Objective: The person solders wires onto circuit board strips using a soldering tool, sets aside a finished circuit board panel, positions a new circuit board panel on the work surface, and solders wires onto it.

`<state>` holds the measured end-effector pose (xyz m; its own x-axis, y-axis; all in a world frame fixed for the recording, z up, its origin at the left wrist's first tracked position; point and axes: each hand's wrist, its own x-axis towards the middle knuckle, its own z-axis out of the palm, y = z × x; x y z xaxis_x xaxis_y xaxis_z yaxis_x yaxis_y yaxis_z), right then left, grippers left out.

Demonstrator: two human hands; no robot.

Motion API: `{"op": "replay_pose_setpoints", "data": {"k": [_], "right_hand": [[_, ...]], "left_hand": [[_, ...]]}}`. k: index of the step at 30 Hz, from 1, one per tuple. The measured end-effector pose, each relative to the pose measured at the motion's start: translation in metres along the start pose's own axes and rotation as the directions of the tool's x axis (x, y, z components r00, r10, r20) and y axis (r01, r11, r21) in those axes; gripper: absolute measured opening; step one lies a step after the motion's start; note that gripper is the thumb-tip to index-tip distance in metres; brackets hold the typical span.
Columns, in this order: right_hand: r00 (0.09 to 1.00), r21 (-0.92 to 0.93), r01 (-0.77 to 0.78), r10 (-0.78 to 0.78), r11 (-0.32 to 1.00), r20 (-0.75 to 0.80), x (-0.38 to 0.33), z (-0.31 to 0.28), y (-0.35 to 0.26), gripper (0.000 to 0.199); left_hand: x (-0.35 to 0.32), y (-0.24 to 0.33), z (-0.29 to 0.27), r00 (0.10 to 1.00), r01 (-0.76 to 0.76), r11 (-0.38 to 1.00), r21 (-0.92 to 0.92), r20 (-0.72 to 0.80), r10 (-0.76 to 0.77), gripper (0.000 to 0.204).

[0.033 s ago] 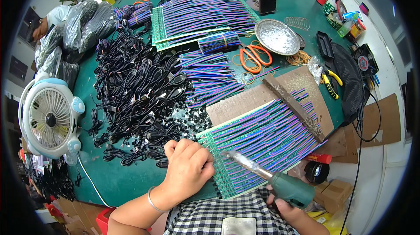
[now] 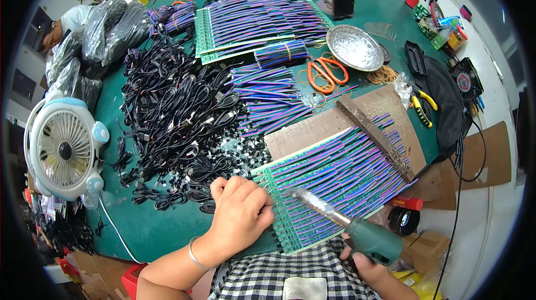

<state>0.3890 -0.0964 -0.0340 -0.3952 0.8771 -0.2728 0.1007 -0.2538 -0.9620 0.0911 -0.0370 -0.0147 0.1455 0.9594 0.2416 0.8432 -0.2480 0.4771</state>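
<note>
My left hand [image 2: 241, 206] is closed at the left edge of a green circuit board panel [image 2: 286, 232], knuckles up; what its fingers pinch, if anything, is hidden. Rows of thin blue, pink and black wires [image 2: 335, 182] run rightward from the panel. A brown bar [image 2: 374, 137] lies across their far ends, over a worn board [image 2: 301, 133]. My right hand [image 2: 365, 266], partly hidden, grips a green soldering gun [image 2: 375, 239]. Its metal barrel points left over the panel, the tip a short way from my left hand. Whether the tip touches the panel, I cannot tell.
Black cables [image 2: 173, 104] are heaped on the left of the green table, beside a white fan [image 2: 66, 149]. Behind lie another wired panel [image 2: 257, 23], orange-handled scissors [image 2: 326, 74], a metal dish [image 2: 355, 47] and yellow-handled pliers [image 2: 423, 107]. Another person's hand [image 2: 53, 36] shows far left.
The soldering gun's tip has shifted slightly right, away from my left hand. My left hand and the panel look the same.
</note>
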Motion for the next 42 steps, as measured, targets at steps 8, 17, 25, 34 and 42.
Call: {"op": "replay_pose_setpoints", "data": {"k": [8, 17, 25, 34, 42], "right_hand": [[0.932, 0.020, 0.228, -0.212, 0.973, -0.293, 0.000, 0.010, -0.002, 0.047], [0.922, 0.058, 0.245, -0.214, 0.968, -0.323, -0.005, 0.003, -0.002, 0.052], [0.964, 0.020, 0.212, -0.206, 0.977, -0.169, 0.001, 0.001, -0.004, 0.050], [0.952, 0.021, 0.170, -0.159, 0.985, -0.263, 0.010, 0.008, -0.022, 0.051], [0.967, 0.217, 0.189, -0.142, 0.958, -0.212, 0.013, 0.012, -0.025, 0.049]], "left_hand": [[-0.007, -0.001, 0.005, 0.995, -0.050, 0.999, 0.005, -0.084, 0.051, 0.015], [-0.068, -0.033, -0.039, 0.910, 0.158, 0.976, 0.150, -0.407, -0.085, 0.016], [-0.083, -0.086, -0.080, 0.947, 0.305, 0.826, 0.474, -0.243, -0.210, 0.013], [-0.044, -0.089, -0.100, 0.899, 0.156, 0.987, 0.030, -0.418, -0.130, 0.020], [-0.008, -0.007, -0.049, 0.927, -0.371, 0.927, 0.062, 0.089, 0.365, 0.019]]}}
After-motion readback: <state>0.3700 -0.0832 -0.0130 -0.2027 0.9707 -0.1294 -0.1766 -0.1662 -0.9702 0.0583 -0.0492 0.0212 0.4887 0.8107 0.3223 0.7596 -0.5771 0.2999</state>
